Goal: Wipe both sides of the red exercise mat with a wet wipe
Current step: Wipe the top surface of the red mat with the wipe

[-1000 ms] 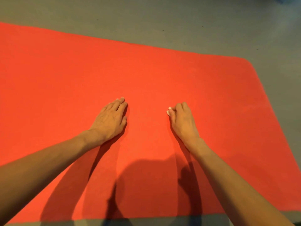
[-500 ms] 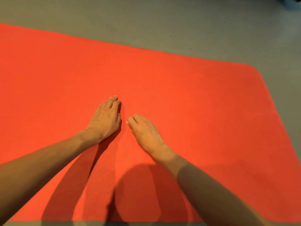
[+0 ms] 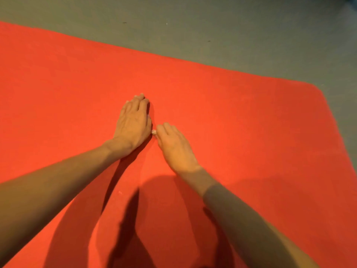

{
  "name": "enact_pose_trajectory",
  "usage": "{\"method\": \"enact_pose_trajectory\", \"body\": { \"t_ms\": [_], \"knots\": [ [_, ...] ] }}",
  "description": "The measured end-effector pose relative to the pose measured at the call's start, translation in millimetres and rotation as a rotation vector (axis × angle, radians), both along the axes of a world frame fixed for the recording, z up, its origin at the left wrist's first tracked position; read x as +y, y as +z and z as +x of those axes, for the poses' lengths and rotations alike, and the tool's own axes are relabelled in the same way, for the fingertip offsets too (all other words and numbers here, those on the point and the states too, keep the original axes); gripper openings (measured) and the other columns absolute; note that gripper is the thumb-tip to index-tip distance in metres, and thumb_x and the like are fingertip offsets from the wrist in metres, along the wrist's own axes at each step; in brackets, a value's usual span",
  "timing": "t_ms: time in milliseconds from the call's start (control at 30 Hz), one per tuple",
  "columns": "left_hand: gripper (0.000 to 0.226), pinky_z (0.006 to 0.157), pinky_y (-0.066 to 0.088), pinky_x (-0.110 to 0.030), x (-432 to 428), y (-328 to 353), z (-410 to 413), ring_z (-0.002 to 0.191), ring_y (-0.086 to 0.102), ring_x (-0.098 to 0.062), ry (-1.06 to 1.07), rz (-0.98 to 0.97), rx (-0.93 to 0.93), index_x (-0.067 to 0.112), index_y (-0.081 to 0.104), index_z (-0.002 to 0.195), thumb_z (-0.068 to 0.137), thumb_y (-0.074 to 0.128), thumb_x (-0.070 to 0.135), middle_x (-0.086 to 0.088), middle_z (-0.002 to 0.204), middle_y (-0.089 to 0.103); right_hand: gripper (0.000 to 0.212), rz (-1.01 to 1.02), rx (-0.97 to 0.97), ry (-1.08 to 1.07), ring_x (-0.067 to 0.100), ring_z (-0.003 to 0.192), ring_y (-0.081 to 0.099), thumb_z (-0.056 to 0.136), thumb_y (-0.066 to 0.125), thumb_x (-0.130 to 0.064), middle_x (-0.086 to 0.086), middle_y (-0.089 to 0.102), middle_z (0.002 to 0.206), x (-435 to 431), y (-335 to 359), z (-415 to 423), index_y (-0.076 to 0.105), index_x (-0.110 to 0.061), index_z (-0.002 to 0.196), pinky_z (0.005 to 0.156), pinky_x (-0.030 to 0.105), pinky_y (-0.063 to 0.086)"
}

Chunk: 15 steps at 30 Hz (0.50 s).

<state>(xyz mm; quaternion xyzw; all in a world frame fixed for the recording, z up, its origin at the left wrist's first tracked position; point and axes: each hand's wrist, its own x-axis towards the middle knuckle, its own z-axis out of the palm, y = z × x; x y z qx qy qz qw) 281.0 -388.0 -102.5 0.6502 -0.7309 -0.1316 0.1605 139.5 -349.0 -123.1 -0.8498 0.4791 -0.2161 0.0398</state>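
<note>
We are resting our left hand point(image 3: 133, 122) on the exercise mat point(image 3: 251, 132), midway between its far and near edges. Our right hand point(image 3: 173, 146) is lying just right of it, nearer us, holding the wet wipe point(image 3: 154, 132) down between them. The floor point(image 3: 212, 26) is lying beyond the mat's far edge.

The mat point(image 3: 231, 122) is bright orange-red and plain. The floor point(image 3: 212, 26) across the top is plain grey. The tiny wipe point(image 3: 154, 132) is white.
</note>
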Motion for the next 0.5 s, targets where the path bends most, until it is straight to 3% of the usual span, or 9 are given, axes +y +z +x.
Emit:
{"method": "enact_pose_trajectory", "body": {
  "t_ms": [67,133,233,300,333,400,500],
  "knots": [
    [0.047,0.118,0.01,-0.041,-9.5,-0.5,-1.1,0.143,0.023,-0.032,0.006,0.003,-0.027,0.0,0.039,0.138,0.092,0.046,0.009,-0.019,0.153,0.027,0.018,-0.058,0.027,-0.034,0.027,0.079,0.052,0.083,0.065,-0.006,0.011,0.059,0.083,-30.7,3.5,-34.1,0.052,-0.013,0.093,0.071,0.04,0.04],
    [0.05,0.118,0.006,-0.041,-14.9,-1.0,0.8,0.144,0.019,-0.03,0.029,0.015,-0.076,0.001,0.035,0.141,0.094,0.044,0.012,-0.017,0.155,0.024,0.008,-0.054,0.024,-0.292,0.035,0.083,0.058,0.09,0.059,-0.009,0.02,0.061,0.09,-66.5,7.1,-72.9,0.056,-0.002,0.093,0.072,0.04,0.043],
    [0.054,0.118,-0.002,-0.043,-22.0,-2.7,3.1,0.147,0.013,-0.027,0.1,0.042,-0.151,0.003,0.029,0.145,0.095,0.04,0.019,-0.014,0.157,0.02,0.028,0.093,-0.084,-0.747,0.039,0.103,0.053,0.099,0.041,-0.019,0.025,0.056,0.112,-101.1,17.7,-124.3,0.052,0.005,0.108,0.084,0.041,0.032],
    [0.057,0.119,-0.003,-0.043,-28.6,-5.5,-0.2,0.148,0.008,-0.025,0.157,0.084,-0.123,0.004,0.022,0.149,0.097,0.036,0.022,-0.012,0.159,0.012,0.031,0.13,-0.103,-0.914,0.037,0.111,0.051,0.1,0.037,-0.02,0.023,0.054,0.121,-112.9,20.6,-126.8,0.049,0.004,0.116,0.088,0.037,0.03],
    [0.059,0.119,-0.003,-0.044,-31.1,-7.4,-3.1,0.148,0.004,-0.024,0.184,0.104,-0.111,0.004,0.018,0.151,0.098,0.034,0.025,-0.011,0.16,0.008,0.031,0.16,-0.076,-0.906,0.036,0.112,0.051,0.101,0.037,-0.019,0.023,0.053,0.122,-113.7,21.9,-113.8,0.048,0.004,0.118,0.088,0.036,0.03],
    [0.062,0.119,-0.004,-0.044,-33.0,-13.2,-9.5,0.148,0.0,-0.022,0.226,0.099,-0.135,0.005,0.012,0.152,0.099,0.029,0.032,-0.01,0.161,0.002,0.025,0.097,-0.041,-0.684,0.038,0.102,0.057,0.097,0.046,-0.013,0.025,0.059,0.112,-107.3,20.2,-65.3,0.053,0.007,0.111,0.086,0.036,0.038],
    [0.063,0.119,-0.003,-0.044,-31.2,-18.7,-13.5,0.148,0.0,-0.019,0.25,0.055,-0.184,0.007,0.011,0.153,0.099,0.025,0.037,-0.008,0.161,0.002,0.012,-0.037,0.004,-0.236,0.032,0.069,0.061,0.079,0.07,-0.006,0.016,0.061,0.078,-97.3,15.4,-3.3,0.06,-0.002,0.083,0.059,0.035,0.048]
  ]
}}
